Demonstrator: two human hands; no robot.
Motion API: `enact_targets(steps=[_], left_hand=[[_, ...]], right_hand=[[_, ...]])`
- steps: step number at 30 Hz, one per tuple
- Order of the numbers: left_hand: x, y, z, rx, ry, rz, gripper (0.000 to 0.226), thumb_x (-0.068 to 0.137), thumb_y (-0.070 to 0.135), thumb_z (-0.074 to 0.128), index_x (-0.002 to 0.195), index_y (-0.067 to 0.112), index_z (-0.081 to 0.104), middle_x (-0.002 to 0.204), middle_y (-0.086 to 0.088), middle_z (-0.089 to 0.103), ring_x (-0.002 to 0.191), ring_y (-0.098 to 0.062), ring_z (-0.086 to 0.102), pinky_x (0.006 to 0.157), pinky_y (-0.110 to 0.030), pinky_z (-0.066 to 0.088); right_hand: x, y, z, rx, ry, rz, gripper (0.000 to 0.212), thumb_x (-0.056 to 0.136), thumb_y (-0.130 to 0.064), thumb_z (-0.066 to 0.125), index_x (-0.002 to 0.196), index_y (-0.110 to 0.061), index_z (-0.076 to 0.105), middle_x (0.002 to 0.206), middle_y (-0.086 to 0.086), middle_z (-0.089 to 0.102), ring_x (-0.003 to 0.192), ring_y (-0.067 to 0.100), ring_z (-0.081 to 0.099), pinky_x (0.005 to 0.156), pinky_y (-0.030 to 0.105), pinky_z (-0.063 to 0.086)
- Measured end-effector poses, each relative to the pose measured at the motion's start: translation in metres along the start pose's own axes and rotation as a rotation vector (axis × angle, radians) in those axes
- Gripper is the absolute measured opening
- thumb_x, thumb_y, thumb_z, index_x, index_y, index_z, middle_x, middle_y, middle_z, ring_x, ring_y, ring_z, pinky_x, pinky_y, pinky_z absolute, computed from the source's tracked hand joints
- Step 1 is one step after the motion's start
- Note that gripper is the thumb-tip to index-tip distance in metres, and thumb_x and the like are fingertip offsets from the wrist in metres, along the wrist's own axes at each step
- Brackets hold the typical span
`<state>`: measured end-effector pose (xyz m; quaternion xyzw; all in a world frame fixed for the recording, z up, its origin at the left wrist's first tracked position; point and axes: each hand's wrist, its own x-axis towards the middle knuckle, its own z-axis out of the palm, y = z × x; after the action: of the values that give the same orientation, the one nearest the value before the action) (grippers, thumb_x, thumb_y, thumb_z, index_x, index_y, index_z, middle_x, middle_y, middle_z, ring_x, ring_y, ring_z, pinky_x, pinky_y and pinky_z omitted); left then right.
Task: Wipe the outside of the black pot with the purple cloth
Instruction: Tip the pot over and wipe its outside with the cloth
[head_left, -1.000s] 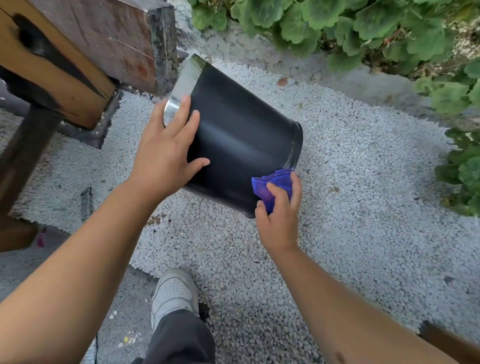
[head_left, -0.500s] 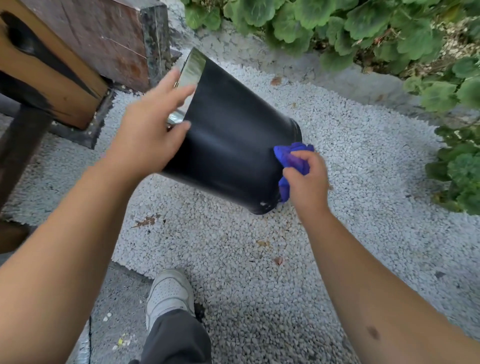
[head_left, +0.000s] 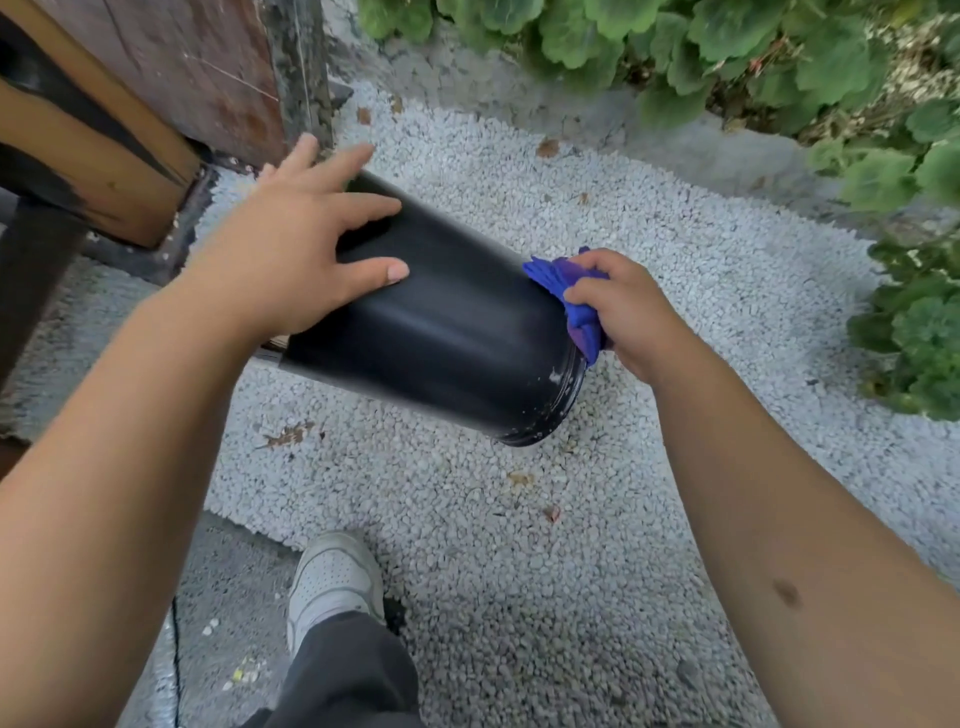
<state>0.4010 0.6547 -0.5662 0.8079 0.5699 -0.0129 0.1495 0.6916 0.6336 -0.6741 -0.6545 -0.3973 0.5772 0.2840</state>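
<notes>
Black round plastic pot (head_left: 441, 332) tipped under your spread left hand (head_left: 291, 254): press firm while right hand (head_left: 623, 306), clamped on bunched purple cloth (head_left: 566, 296), rubs specks below its fingertips.

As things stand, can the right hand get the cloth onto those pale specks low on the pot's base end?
Probably yes: right hand holds the purple cloth against the black pot just above the specks, with nothing between.

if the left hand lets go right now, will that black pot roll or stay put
Probably rolls or drops: the black pot is round, tilted on its side, steadied by the left hand. Its glossy wall looks slippery. The right hand only presses the purple cloth.
</notes>
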Motion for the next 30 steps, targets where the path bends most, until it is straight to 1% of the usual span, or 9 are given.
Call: enact_targets(steps=[4,9,12,14,16,21,24,27,30], left_hand=[[0.018,0.014,-0.001,0.016,0.013,-0.045,0.058,0.089,0.054,0.058,0.140,0.026,0.055,0.158,0.000,0.035,0.150,-0.036,0.015,0.117,-0.052,0.019],[0.040,0.020,-0.011,0.053,-0.007,-0.020,0.052,0.090,0.050,0.059,0.135,0.024,0.059,0.149,-0.008,0.046,0.147,-0.038,0.024,0.112,-0.048,0.028],[0.051,0.021,-0.012,0.103,-0.036,-0.018,0.053,0.091,0.052,0.057,0.138,0.027,0.056,0.160,-0.006,0.031,0.148,-0.037,0.022,0.114,-0.047,0.027],[0.055,0.019,-0.011,0.151,-0.053,-0.031,0.057,0.092,0.054,0.055,0.142,0.027,0.052,0.164,-0.005,0.018,0.148,-0.037,0.021,0.116,-0.050,0.027],[0.057,0.020,-0.011,0.175,-0.066,-0.031,0.059,0.092,0.055,0.053,0.144,0.026,0.049,0.164,-0.006,0.016,0.148,-0.037,0.023,0.115,-0.052,0.029],[0.054,0.025,-0.018,0.103,-0.018,-0.026,0.058,0.090,0.053,0.059,0.141,0.025,0.054,0.162,0.000,0.026,0.143,-0.031,0.036,0.115,-0.043,0.032],[0.042,0.026,-0.016,-0.248,0.160,-0.109,0.047,0.082,0.058,0.063,0.121,0.031,0.068,0.134,-0.001,0.061,0.119,-0.019,0.059,0.093,-0.028,0.044],[0.031,0.014,-0.020,-0.813,0.147,-0.186,0.046,0.075,0.060,0.065,0.114,0.037,0.068,0.107,0.012,0.071,0.090,0.000,0.066,0.065,-0.023,0.049],[0.005,-0.007,-0.013,-0.779,0.211,-0.183,0.054,0.078,0.054,0.064,0.130,0.041,0.058,0.129,0.010,0.064,0.116,-0.011,0.062,0.093,-0.042,0.052]], right_hand=[[0.004,-0.007,-0.008,-0.177,-0.028,0.036,0.020,0.064,-0.022,0.056,0.080,-0.031,0.065,0.057,-0.007,0.065,0.052,0.014,0.062,0.055,0.034,0.051],[-0.018,0.001,0.002,-0.129,0.104,-0.012,0.017,0.070,-0.018,0.054,0.074,-0.032,0.063,0.059,-0.004,0.066,0.053,0.013,0.062,0.064,0.034,0.050],[-0.038,0.007,0.017,-0.107,0.245,-0.026,0.015,0.072,-0.019,0.056,0.075,-0.032,0.062,0.100,-0.003,0.068,0.067,0.000,0.064,0.062,0.023,0.046],[-0.059,0.013,0.038,-0.125,0.388,-0.035,0.013,0.073,-0.027,0.057,0.084,-0.031,0.062,0.130,-0.006,0.051,0.094,0.010,0.065,0.077,0.027,0.052],[-0.088,0.026,0.067,-0.218,0.506,-0.079,0.029,0.074,-0.035,0.060,0.103,-0.034,0.060,0.149,-0.005,0.034,0.115,0.014,0.054,0.091,0.024,0.042],[-0.121,0.061,0.102,-0.221,0.497,-0.247,0.063,0.078,-0.020,0.077,0.135,-0.025,0.050,0.157,0.000,0.014,0.131,-0.002,0.028,0.096,-0.001,0.022],[-0.104,0.063,0.087,-0.134,0.516,-0.235,0.065,0.075,-0.013,0.081,0.132,-0.025,0.054,0.149,-0.006,0.015,0.123,-0.028,0.019,0.094,-0.008,0.016],[-0.094,0.057,0.072,-0.068,0.460,-0.179,0.065,0.073,-0.019,0.084,0.127,-0.042,0.055,0.150,-0.014,0.018,0.128,-0.009,0.030,0.094,-0.007,0.022],[-0.080,0.047,0.058,-0.075,0.446,-0.186,0.064,0.071,-0.021,0.084,0.124,-0.044,0.056,0.152,-0.008,0.023,0.125,-0.001,0.033,0.086,-0.011,0.022]])
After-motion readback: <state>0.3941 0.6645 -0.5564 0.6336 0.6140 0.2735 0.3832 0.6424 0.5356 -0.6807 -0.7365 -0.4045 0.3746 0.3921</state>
